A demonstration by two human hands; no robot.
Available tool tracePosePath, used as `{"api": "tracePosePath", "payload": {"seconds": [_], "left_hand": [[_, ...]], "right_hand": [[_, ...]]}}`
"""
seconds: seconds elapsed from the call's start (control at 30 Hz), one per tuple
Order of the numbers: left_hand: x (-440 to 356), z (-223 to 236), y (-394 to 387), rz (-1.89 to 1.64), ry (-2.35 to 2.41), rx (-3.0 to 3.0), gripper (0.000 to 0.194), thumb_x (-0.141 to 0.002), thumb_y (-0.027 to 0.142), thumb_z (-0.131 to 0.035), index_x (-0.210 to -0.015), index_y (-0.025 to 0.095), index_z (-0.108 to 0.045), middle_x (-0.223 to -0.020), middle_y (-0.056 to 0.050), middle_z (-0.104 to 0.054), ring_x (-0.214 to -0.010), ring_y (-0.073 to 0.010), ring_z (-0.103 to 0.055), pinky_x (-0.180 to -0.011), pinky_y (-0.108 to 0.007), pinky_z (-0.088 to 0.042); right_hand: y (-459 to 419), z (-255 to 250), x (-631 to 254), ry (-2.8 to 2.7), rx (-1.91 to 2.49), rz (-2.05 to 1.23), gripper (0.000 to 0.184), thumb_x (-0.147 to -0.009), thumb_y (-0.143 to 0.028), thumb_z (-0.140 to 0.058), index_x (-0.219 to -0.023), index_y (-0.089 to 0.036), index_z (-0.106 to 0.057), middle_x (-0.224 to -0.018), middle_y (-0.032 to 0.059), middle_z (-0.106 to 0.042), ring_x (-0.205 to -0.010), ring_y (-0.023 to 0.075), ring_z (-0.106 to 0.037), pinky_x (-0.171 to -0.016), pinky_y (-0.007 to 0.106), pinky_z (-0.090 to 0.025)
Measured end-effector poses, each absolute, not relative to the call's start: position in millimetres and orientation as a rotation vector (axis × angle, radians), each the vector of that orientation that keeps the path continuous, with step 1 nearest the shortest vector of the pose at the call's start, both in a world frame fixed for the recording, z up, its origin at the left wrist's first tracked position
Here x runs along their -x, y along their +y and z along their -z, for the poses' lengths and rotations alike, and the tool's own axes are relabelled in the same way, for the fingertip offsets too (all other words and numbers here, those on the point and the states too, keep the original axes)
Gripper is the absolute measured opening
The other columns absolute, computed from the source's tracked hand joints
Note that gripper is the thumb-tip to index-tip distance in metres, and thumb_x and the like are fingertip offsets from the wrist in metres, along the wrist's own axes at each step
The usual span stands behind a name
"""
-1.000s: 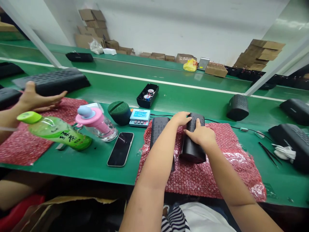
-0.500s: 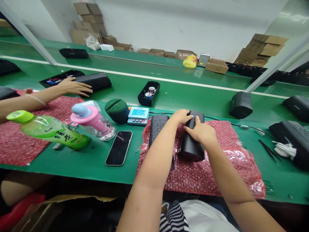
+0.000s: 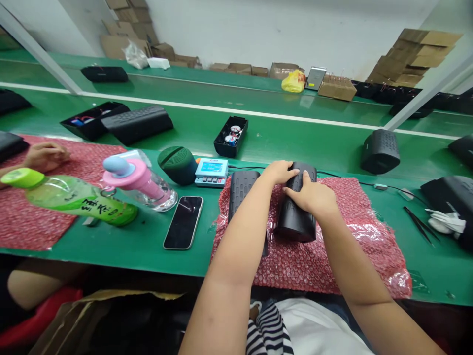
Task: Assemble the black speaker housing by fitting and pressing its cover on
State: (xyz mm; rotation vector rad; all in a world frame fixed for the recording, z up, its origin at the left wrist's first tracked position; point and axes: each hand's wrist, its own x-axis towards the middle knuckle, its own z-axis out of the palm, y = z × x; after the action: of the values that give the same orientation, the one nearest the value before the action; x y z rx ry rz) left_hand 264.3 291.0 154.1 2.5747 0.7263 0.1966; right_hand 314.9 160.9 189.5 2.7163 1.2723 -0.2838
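Both your hands grip the black speaker [image 3: 296, 217] lying on the red bubble wrap [image 3: 332, 256]: left hand [image 3: 279, 172] at its far end, right hand [image 3: 314, 197] over its top. Green table [image 3: 140, 251] edge runs close below the wrap. Left of it, a bottle [image 3: 74, 199] carries black writing, unreadable. Beyond, an open black tray [image 3: 231, 137] holds small round parts.

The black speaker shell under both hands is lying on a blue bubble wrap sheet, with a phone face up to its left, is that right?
Not quite. In the head view the bubble wrap sheet is red, not blue. The rest holds: the left hand and right hand both rest on the black speaker shell, and the phone lies face up to its left.
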Motion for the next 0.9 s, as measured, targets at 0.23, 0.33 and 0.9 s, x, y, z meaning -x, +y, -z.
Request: {"api": "tracePosePath", "payload": {"seconds": [0.23,0.33,0.9], "left_hand": [[-264,-154,290,-0.156,0.726,-2.548,0.039,-0.096,0.04,-0.044,-0.125,0.015,-0.052,-0.127,-0.008,-0.052,-0.117,-0.0206,-0.049,-0.098,-0.026,-0.039],[-264,-153,290,-0.136,0.739,-2.513,0.042,-0.096,0.04,-0.044,-0.13,0.014,-0.048,-0.131,-0.008,-0.048,-0.12,-0.0199,-0.046,-0.1,-0.024,-0.037],[-261,-143,291,-0.176,0.787,-2.382,0.07,-0.093,0.047,-0.047,-0.143,0.005,-0.022,-0.142,-0.017,-0.03,-0.131,-0.0246,-0.032,-0.11,-0.033,-0.028]], "right_hand": [[160,-186,-313,1.267,-2.728,0.25,0.092,-0.083,-0.071,-0.04,-0.148,-0.011,-0.016,-0.114,0.0224,-0.056,-0.099,0.0356,-0.057,-0.079,0.045,-0.047],[160,-183,-309,1.271,-2.732,0.226,0.09,-0.084,-0.069,-0.039,-0.148,-0.01,-0.015,-0.11,0.0217,-0.058,-0.097,0.0356,-0.058,-0.078,0.045,-0.047],[145,-193,-325,1.749,-2.761,-0.65,0.063,-0.097,-0.04,-0.024,-0.147,-0.005,-0.007,-0.147,0.0218,-0.004,-0.136,0.0345,0.005,-0.106,0.055,-0.014]]}}
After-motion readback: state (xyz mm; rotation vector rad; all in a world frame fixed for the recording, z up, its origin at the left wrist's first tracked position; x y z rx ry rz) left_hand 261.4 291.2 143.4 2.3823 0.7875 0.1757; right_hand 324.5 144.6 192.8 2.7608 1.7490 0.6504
